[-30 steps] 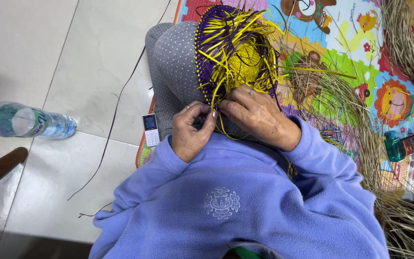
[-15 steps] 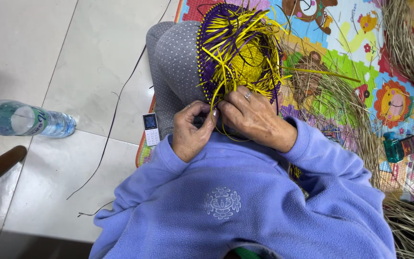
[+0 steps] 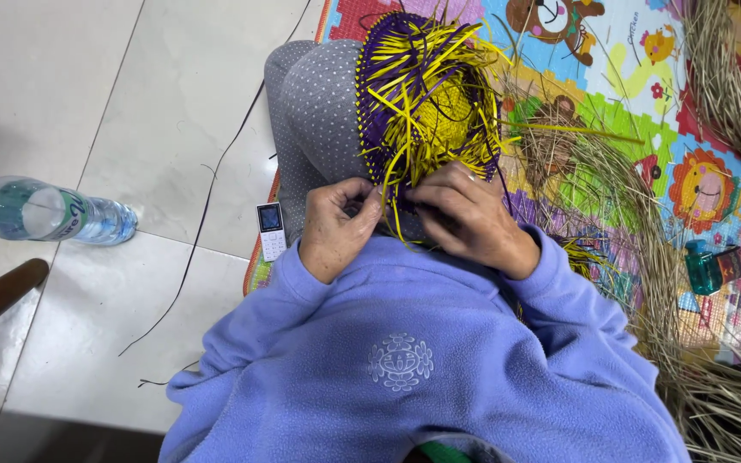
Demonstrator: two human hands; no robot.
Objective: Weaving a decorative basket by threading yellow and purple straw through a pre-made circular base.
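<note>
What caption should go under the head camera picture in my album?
Left hand and right hand pinch yellow strips at the rim of a purple-and-yellow woven basket resting on a knee.

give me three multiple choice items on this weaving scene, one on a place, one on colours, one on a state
1. Where does the small phone lie?
A. at the play mat's left edge, beside the knee
B. on the woven basket
C. under the bottle

2. Which colours make up the woven basket?
A. red and white
B. yellow and purple
C. green and black

3. How is the water bottle placed?
A. upright
B. held in a hand
C. on its side on the tiled floor

Answers: 1 A, it rests by the mat's border. 2 B, yellow strips within a purple rim. 3 C, it lies flat; left hand and right hand pinch basket strips.
</note>
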